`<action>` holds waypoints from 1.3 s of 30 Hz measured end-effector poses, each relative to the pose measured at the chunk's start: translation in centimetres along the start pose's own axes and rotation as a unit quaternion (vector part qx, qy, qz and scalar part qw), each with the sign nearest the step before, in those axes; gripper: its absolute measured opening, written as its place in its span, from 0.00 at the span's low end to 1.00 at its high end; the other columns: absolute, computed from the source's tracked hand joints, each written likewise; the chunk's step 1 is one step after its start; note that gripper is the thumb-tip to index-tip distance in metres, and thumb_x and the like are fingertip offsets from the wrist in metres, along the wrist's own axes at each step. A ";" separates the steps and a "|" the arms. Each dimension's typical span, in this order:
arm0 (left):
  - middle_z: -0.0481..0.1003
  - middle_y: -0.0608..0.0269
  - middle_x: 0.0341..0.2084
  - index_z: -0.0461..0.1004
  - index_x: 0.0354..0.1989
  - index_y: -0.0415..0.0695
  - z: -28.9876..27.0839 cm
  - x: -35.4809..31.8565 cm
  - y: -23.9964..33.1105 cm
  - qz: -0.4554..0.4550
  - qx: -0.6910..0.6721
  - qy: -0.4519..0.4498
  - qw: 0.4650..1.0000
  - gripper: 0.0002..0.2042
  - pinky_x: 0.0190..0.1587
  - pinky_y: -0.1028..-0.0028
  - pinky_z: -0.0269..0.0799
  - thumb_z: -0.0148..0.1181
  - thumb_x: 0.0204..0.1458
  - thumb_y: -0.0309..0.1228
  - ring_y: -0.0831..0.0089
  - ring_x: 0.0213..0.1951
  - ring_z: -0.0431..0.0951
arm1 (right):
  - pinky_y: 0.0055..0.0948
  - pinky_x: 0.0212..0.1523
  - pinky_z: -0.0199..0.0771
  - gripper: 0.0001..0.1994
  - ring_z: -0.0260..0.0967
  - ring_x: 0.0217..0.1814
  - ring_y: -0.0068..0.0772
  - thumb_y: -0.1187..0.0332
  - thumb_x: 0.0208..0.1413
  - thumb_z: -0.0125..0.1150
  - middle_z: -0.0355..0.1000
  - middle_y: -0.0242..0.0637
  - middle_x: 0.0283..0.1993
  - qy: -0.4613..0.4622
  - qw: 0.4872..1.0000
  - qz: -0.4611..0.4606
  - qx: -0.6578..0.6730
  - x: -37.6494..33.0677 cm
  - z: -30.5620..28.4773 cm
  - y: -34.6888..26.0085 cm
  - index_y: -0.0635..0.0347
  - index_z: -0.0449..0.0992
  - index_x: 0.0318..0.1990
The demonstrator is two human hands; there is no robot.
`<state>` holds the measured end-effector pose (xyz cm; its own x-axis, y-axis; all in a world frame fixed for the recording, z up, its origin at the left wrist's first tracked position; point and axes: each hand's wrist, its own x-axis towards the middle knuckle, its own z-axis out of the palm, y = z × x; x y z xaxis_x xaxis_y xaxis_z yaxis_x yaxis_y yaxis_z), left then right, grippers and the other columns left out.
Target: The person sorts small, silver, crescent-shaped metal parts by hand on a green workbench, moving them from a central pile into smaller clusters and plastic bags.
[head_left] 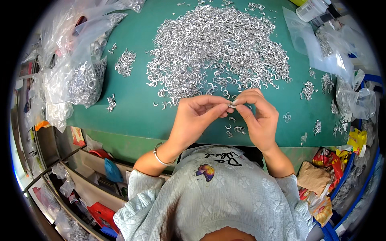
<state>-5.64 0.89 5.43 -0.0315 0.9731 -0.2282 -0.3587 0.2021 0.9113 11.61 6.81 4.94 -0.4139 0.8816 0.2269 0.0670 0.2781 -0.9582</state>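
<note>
My left hand [200, 117] and my right hand [258, 115] meet over the near part of the green table, fingertips almost touching. Between them, thumbs and forefingers pinch a small silvery curved metal piece [231, 106]; its exact shape is mostly covered by the fingers. Just beyond my hands spreads a large heap of small crescent-shaped metal pieces [217, 36]. A few loose metal pieces [239, 129] lie on the table between my wrists, close to its front edge.
Small piles [125, 63] of metal pieces sit left of the heap, and others [308, 90] to its right. Clear plastic bags [86, 80] filled with pieces crowd the left edge. A white tub [311, 10] stands far right. Drawers [86, 168] are below left.
</note>
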 end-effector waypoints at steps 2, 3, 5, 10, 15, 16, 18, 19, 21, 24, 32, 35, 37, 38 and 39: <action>0.81 0.53 0.36 0.78 0.43 0.30 0.3 0.1 0.2 -0.002 -0.002 -0.003 1.000 0.08 0.44 0.76 0.78 0.59 0.57 0.19 0.73 0.39 0.81 | 0.30 0.45 0.67 0.03 0.70 0.39 0.32 0.79 0.52 0.63 0.76 0.35 0.34 0.001 0.999 0.013 0.034 0.0 -0.2 0.2 0.64 0.77 0.34; 0.81 0.53 0.36 0.78 0.43 0.30 0.4 0.2 0.3 -0.002 -0.003 -0.005 1.000 0.08 0.44 0.75 0.78 0.59 0.57 0.19 0.73 0.39 0.81 | 0.29 0.45 0.67 0.02 0.70 0.39 0.30 0.78 0.53 0.62 0.75 0.35 0.35 -0.003 0.999 0.016 0.046 0.0 -0.3 0.3 0.65 0.77 0.34; 0.81 0.53 0.37 0.78 0.43 0.30 0.6 0.3 0.2 0.005 -0.019 -0.014 1.000 0.08 0.44 0.75 0.79 0.59 0.56 0.19 0.72 0.39 0.81 | 0.27 0.45 0.68 0.01 0.69 0.39 0.27 0.78 0.57 0.60 0.75 0.35 0.35 -0.003 0.996 0.040 0.082 0.0 -0.5 0.2 0.65 0.75 0.35; 0.81 0.53 0.36 0.78 0.43 0.31 1.3 0.8 0.5 -0.002 -0.029 -0.019 0.999 0.08 0.44 0.75 0.79 0.60 0.56 0.18 0.73 0.38 0.81 | 0.22 0.46 0.67 0.03 0.68 0.41 0.19 0.75 0.62 0.56 0.71 0.32 0.38 0.013 0.972 0.118 0.205 -0.4 -0.4 -0.2 0.66 0.73 0.39; 0.81 0.54 0.35 0.78 0.42 0.31 1.7 1.3 0.6 -0.008 -0.017 -0.020 1.000 0.07 0.42 0.77 0.78 0.60 0.56 0.19 0.74 0.37 0.81 | 0.22 0.46 0.65 0.04 0.65 0.41 0.20 0.74 0.64 0.55 0.70 0.30 0.39 0.013 0.965 0.140 0.223 -0.7 -0.5 0.1 0.67 0.72 0.41; 0.81 0.54 0.35 0.78 0.41 0.32 1.7 1.4 0.6 -0.009 -0.022 -0.021 0.999 0.07 0.42 0.77 0.78 0.60 0.56 0.19 0.74 0.37 0.81 | 0.21 0.46 0.65 0.04 0.64 0.41 0.20 0.74 0.64 0.55 0.69 0.29 0.39 0.017 0.967 0.138 0.211 -0.7 -0.5 0.3 0.67 0.72 0.41; 0.81 0.55 0.34 0.78 0.40 0.32 1.8 1.6 0.4 -0.010 -0.033 -0.022 0.999 0.06 0.41 0.77 0.78 0.60 0.56 0.19 0.74 0.37 0.81 | 0.22 0.47 0.65 0.04 0.63 0.41 0.20 0.74 0.63 0.55 0.69 0.30 0.38 0.019 0.966 0.146 0.212 -0.7 -0.6 0.3 0.66 0.72 0.40; 0.81 0.55 0.33 0.78 0.39 0.32 1.9 1.7 0.4 -0.017 -0.034 -0.017 0.999 0.05 0.41 0.77 0.77 0.59 0.56 0.19 0.74 0.36 0.80 | 0.22 0.47 0.64 0.04 0.63 0.41 0.20 0.73 0.63 0.56 0.69 0.30 0.38 0.020 0.965 0.150 0.212 -0.6 -0.7 0.3 0.66 0.72 0.40; 0.80 0.55 0.31 0.77 0.38 0.33 2.1 2.0 0.5 -0.027 -0.036 -0.009 0.999 0.05 0.40 0.75 0.76 0.58 0.56 0.18 0.73 0.34 0.80 | 0.22 0.47 0.64 0.04 0.64 0.41 0.20 0.74 0.62 0.57 0.70 0.30 0.38 0.017 0.974 0.143 0.175 -0.5 -1.0 0.5 0.65 0.73 0.39; 0.79 0.57 0.30 0.76 0.38 0.34 1.9 2.5 0.0 -0.055 -0.056 -0.026 0.997 0.04 0.40 0.75 0.76 0.58 0.57 0.21 0.74 0.33 0.79 | 0.23 0.47 0.65 0.03 0.65 0.42 0.21 0.74 0.60 0.59 0.71 0.31 0.37 0.027 0.979 0.120 0.161 -0.2 -1.2 0.7 0.64 0.74 0.38; 0.78 0.56 0.32 0.76 0.38 0.35 1.9 4.4 1.0 -0.168 -0.199 -0.078 0.962 0.07 0.40 0.73 0.76 0.55 0.60 0.26 0.73 0.33 0.78 | 0.24 0.47 0.65 0.04 0.66 0.42 0.22 0.74 0.59 0.61 0.72 0.32 0.37 0.031 0.981 0.123 0.150 1.0 -2.7 0.7 0.65 0.76 0.38; 0.79 0.55 0.33 0.76 0.40 0.34 1.8 5.0 0.9 -0.177 -0.223 -0.101 0.953 0.07 0.42 0.72 0.78 0.55 0.61 0.26 0.72 0.34 0.79 | 0.24 0.47 0.65 0.04 0.66 0.41 0.22 0.74 0.59 0.61 0.72 0.32 0.37 0.041 0.977 0.124 0.166 1.3 -2.9 0.7 0.66 0.76 0.38; 0.79 0.54 0.33 0.76 0.41 0.34 1.8 5.5 1.1 -0.185 -0.224 -0.112 0.950 0.08 0.42 0.71 0.79 0.55 0.61 0.26 0.72 0.34 0.79 | 0.24 0.47 0.65 0.04 0.66 0.41 0.22 0.74 0.59 0.61 0.72 0.32 0.37 0.052 0.975 0.126 0.177 1.5 -2.9 0.9 0.66 0.75 0.37; 0.79 0.54 0.33 0.76 0.41 0.34 1.9 5.8 1.3 -0.190 -0.218 -0.113 0.951 0.08 0.42 0.71 0.79 0.55 0.61 0.27 0.72 0.34 0.79 | 0.24 0.46 0.65 0.04 0.66 0.41 0.22 0.74 0.59 0.61 0.72 0.32 0.37 0.053 0.976 0.123 0.170 1.6 -3.0 0.9 0.66 0.75 0.37; 0.79 0.54 0.33 0.76 0.41 0.34 1.9 6.0 1.5 -0.193 -0.212 -0.114 0.951 0.08 0.42 0.71 0.79 0.55 0.61 0.27 0.72 0.34 0.79 | 0.24 0.46 0.65 0.04 0.66 0.41 0.22 0.75 0.58 0.61 0.72 0.32 0.37 0.052 0.978 0.118 0.164 1.8 -3.1 0.9 0.66 0.75 0.37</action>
<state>-4.61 7.29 6.08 0.3648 0.8436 -0.3940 -0.6476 0.5339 0.5436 13.74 9.88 4.99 -0.3254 0.9456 -0.0065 -0.1521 -0.0591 -0.9866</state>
